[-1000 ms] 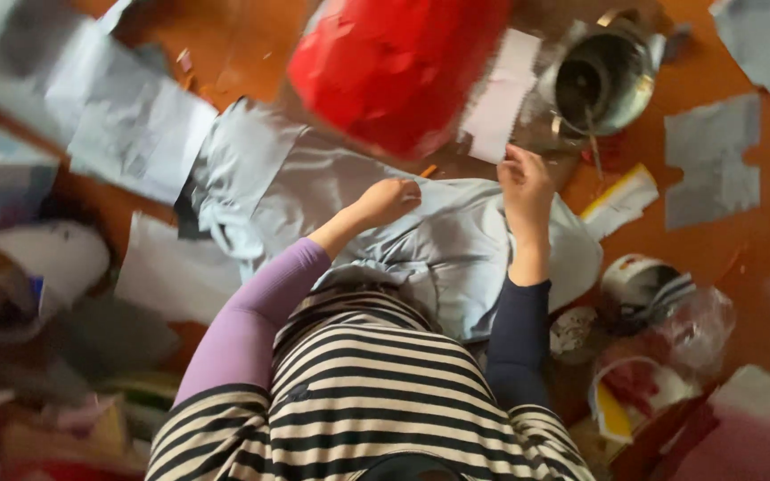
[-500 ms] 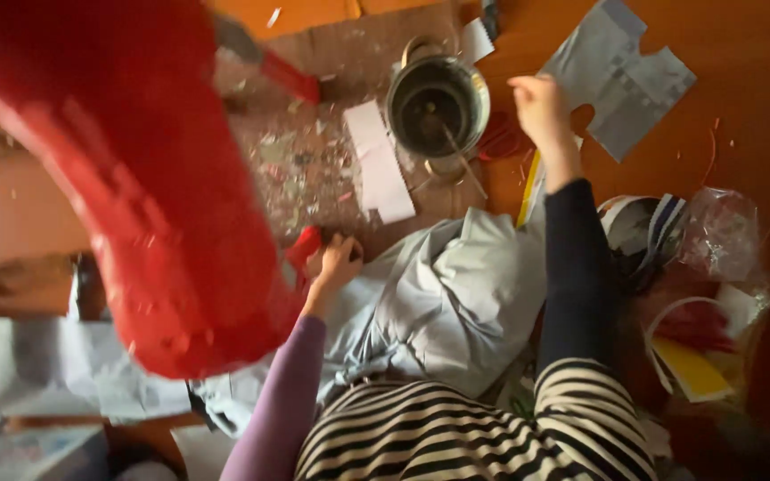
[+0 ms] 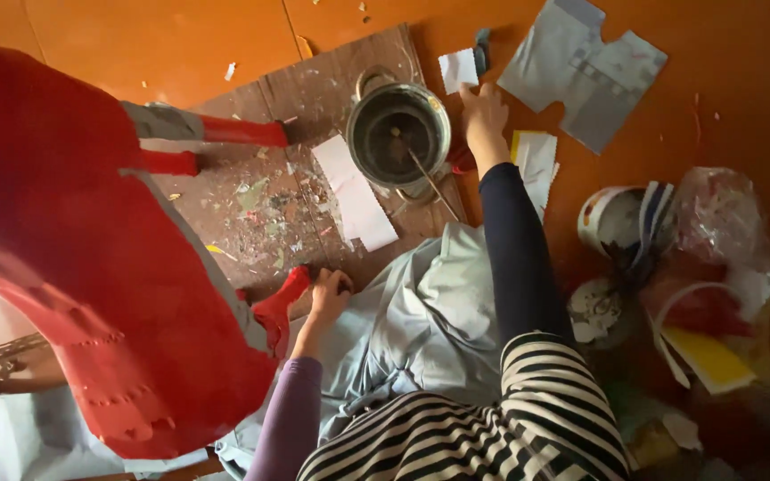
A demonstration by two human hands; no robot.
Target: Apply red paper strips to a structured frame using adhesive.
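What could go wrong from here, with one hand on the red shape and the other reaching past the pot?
The right hand reaches beside the metal pot, whose stick juts over the rim; the sleeve could catch it and tip the pot. The left hand grips only one leg of the big red figure, so it may swing or tear. Paper scraps lie near the pot and could get soiled.

Grey cardboard cutout (image 3: 581,71) top right; plastic bag (image 3: 724,232) & white tub (image 3: 612,218) at right.
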